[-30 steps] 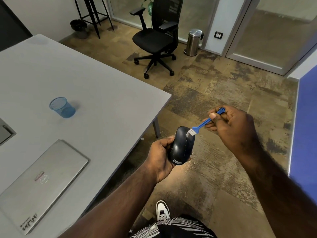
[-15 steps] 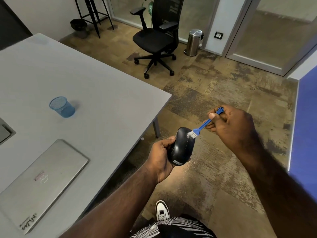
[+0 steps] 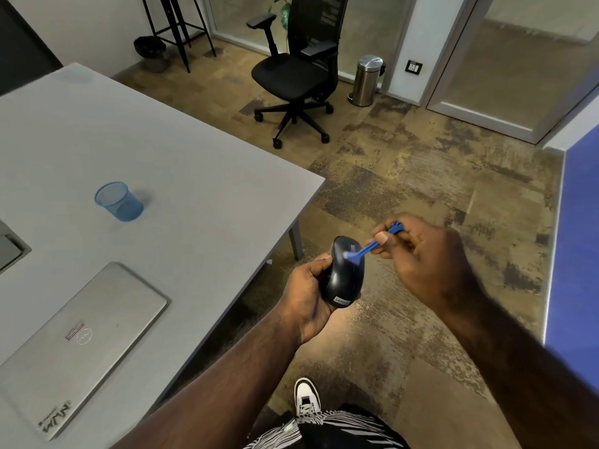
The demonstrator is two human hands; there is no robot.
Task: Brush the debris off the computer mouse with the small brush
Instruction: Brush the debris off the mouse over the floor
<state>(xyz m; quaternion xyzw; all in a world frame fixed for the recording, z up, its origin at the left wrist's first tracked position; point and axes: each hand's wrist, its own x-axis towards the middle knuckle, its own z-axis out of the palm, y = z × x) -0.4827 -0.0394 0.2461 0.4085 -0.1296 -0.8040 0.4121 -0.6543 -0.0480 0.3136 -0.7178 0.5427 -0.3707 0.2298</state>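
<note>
A dark computer mouse (image 3: 342, 280) with a small label at its near end is held in the air beyond the table's corner. My left hand (image 3: 308, 294) grips it from the left side, fingers curled round its edge. My right hand (image 3: 421, 254) pinches the handle of a small blue brush (image 3: 372, 245) between thumb and fingers. The white bristles of the brush rest on the upper back of the mouse, and look slightly blurred.
A grey table (image 3: 181, 176) fills the left side, with a shut silver laptop (image 3: 77, 338) and a blue mesh cup (image 3: 119, 201) on it. On the floor behind stand a black office chair (image 3: 298, 76) and a steel bin (image 3: 368, 80). A blue panel (image 3: 577, 228) is at the right.
The brush head has moved left, from the mouse's upper right edge onto the middle of its back. My right hand has followed it closer to the mouse. My left hand holds still.
</note>
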